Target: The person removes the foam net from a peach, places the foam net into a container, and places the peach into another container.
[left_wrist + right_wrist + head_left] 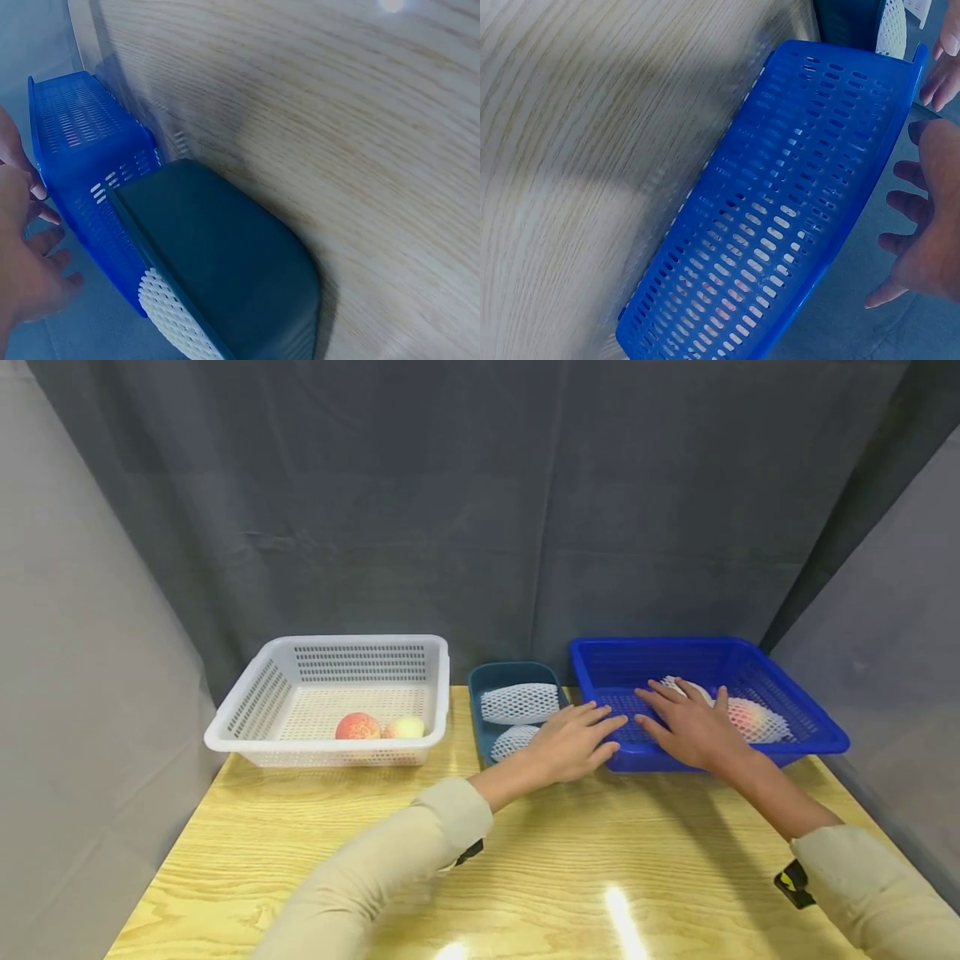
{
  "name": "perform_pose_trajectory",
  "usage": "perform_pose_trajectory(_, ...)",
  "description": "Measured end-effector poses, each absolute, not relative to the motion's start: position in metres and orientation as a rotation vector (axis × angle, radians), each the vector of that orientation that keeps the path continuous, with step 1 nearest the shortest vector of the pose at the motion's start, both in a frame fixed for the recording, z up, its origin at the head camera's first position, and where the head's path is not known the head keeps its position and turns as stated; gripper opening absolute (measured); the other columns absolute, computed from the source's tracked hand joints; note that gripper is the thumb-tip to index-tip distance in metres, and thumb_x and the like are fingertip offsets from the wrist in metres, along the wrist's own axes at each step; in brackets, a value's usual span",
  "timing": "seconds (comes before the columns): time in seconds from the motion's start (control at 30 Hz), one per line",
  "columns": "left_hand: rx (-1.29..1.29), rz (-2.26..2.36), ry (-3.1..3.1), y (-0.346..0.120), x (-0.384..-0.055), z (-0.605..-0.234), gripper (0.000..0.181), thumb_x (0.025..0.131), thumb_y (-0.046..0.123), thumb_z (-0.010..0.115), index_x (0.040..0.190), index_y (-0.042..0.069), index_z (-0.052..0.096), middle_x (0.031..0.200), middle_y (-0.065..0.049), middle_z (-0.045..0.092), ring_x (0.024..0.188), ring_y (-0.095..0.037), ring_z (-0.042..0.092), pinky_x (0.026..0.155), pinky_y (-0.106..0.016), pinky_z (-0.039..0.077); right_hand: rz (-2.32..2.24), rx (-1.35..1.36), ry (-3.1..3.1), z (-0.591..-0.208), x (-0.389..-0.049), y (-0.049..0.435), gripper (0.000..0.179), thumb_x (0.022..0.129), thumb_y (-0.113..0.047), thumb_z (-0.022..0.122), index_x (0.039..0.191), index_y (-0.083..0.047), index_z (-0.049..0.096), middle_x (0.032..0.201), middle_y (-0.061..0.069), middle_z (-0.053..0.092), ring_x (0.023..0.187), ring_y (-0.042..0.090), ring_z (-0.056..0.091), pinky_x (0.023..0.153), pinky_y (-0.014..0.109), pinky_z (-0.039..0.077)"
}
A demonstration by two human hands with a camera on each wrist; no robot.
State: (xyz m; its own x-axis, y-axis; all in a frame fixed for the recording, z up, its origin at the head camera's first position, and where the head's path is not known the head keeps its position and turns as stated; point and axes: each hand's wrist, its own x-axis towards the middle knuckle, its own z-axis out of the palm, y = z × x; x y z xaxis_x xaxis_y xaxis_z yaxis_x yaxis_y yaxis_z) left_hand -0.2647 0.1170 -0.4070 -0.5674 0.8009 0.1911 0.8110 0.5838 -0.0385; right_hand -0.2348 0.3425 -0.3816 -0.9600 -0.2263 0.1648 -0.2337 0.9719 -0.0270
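My left hand (576,742) is held, fingers extended, over the gap between the small teal bin (476,695) and the blue basket (660,760). My right hand (693,727) is spread above the blue basket, with nothing in its grasp in the right wrist view. Inside that basket, a reddish-yellow round fruit (756,722) wears a white foam net; another white foam net (678,685) is partly hidden behind my right fingers. White foam net sleeves (520,703) lie in the teal bin, partly covered by my left hand.
A white basket (322,747) stands at the left, holding a red-orange fruit (357,727) and a pale yellow fruit (405,727). All the containers stand toward the back of the wooden table (540,860). A dark grey curtain (420,510) hangs behind them.
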Motion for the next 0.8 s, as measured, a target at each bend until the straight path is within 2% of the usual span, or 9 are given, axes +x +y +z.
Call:
perform_pose_trajectory(0.33, -1.411, -0.045, -2.632, 0.135, -0.268, -0.414, 0.048, 0.11, 0.041, 0.029, 0.157, 0.03, 0.035, 0.157, 0.0, 0.038, 0.145, -0.018, 0.031, 0.117, -0.033, 0.025, 0.069, 0.341, -2.983, -0.382, -0.231, 0.351, 0.057, 0.104, -0.048, 0.047, 0.147, -0.011, 0.05, 0.152, 0.022, 0.04, 0.14, 0.052, 0.023, 0.094, 0.088, 0.003)
perform_pose_trajectory(0.53, -1.464, -0.013, -2.638, 0.141, -0.27, -0.414, 0.047, 0.11, 0.04, 0.026, 0.156, 0.034, 0.035, 0.158, 0.001, 0.037, 0.147, -0.019, 0.027, 0.118, -0.035, 0.023, 0.096, 0.318, -3.01, -0.381, -0.23, 0.356, 0.056, 0.104, -0.045, 0.048, 0.148, -0.01, 0.048, 0.153, 0.023, 0.039, 0.14, 0.053, 0.022, 0.093, 0.088, 0.002)
perform_pose_trajectory(0.8, -1.52, 0.055, -2.647, 0.145, -0.272, -0.415, 0.047, 0.11, 0.04, 0.023, 0.156, 0.038, 0.033, 0.158, 0.0, 0.035, 0.148, -0.02, 0.024, 0.119, -0.037, 0.021, 0.135, 0.289, -3.016, -0.381, -0.232, 0.368, 0.056, 0.104, -0.043, 0.051, 0.148, -0.009, 0.048, 0.152, 0.026, 0.038, 0.136, 0.056, 0.026, 0.092, 0.088, 0.008)
